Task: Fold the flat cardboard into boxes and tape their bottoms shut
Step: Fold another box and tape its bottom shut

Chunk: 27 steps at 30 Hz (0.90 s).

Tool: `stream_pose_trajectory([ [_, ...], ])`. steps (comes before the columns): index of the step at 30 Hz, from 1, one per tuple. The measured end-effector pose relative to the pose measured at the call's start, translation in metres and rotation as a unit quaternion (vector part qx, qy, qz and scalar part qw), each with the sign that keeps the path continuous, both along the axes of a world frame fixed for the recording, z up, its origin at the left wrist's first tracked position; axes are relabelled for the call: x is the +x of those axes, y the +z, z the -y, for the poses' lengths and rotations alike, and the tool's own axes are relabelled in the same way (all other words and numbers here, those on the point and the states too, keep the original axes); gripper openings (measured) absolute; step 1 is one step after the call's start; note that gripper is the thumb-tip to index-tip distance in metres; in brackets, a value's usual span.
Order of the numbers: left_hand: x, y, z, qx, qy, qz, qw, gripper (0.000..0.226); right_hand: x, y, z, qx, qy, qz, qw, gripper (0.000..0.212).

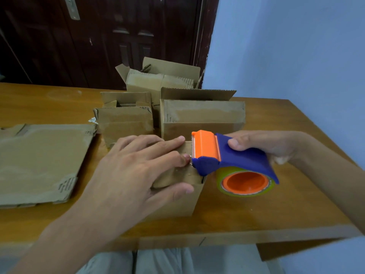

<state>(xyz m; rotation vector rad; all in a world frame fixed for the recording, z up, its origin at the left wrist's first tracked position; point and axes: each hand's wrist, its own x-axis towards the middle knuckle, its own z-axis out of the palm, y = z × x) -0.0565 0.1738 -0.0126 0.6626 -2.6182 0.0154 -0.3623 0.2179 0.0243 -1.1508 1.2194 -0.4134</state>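
A small cardboard box (183, 200) stands near the table's front edge, closed flaps facing up. My left hand (138, 167) lies flat on those flaps, fingers straight, thumb over the front wall. My right hand (272, 145) grips a blue and orange tape dispenser (233, 157) with a clear tape roll. Its orange blade end touches the box top at the right edge, just beside my left fingertips.
A stack of flat cardboard (41, 161) lies at the left. Several folded boxes (201, 117) stand behind, up to the table's far edge. The wooden table (276, 204) ends close on the right by a blue wall. A dark door is behind.
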Motion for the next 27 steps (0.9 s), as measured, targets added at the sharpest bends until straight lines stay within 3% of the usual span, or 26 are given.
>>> stream_pose_trajectory([
  [3, -0.001, -0.001, 0.002, -0.008, 0.006, 0.004, 1.000, 0.053, 0.003, -0.008, -0.006, -0.031, -0.028, 0.024, 0.999, 0.086],
  [5, -0.002, -0.001, 0.002, -0.010, 0.009, 0.006, 1.000, 0.053, 0.007, -0.015, -0.012, -0.078, -0.048, 0.035, 0.995, 0.065],
  [7, -0.003, -0.001, 0.001, -0.012, 0.010, 0.003, 1.000, 0.052, 0.013, -0.021, -0.019, -0.140, -0.072, 0.015, 0.987, 0.047],
  [11, -0.003, -0.002, -0.001, -0.012, 0.013, 0.007, 1.000, 0.054, 0.023, -0.035, -0.033, -0.231, -0.113, -0.042, 0.965, 0.038],
  [15, -0.004, -0.001, 0.000, -0.008, 0.020, 0.013, 1.000, 0.055, 0.044, -0.045, -0.043, -0.389, -0.165, -0.115, 0.899, 0.039],
  [17, -0.003, -0.001, -0.001, -0.008, 0.019, 0.016, 1.000, 0.054, 0.053, -0.050, -0.046, -0.420, -0.201, -0.107, 0.879, 0.041],
  [20, -0.002, 0.000, -0.003, -0.010, 0.016, 0.020, 1.000, 0.053, 0.052, -0.052, -0.050, -0.401, -0.185, -0.093, 0.892, 0.059],
  [23, -0.002, 0.002, -0.002, -0.007, 0.013, 0.019, 1.000, 0.052, 0.043, -0.043, -0.049, -0.391, -0.111, -0.165, 0.899, 0.084],
  [27, -0.001, 0.002, -0.001, -0.007, 0.008, 0.011, 1.000, 0.051, 0.034, -0.031, -0.049, -0.419, -0.061, -0.222, 0.878, 0.074],
])
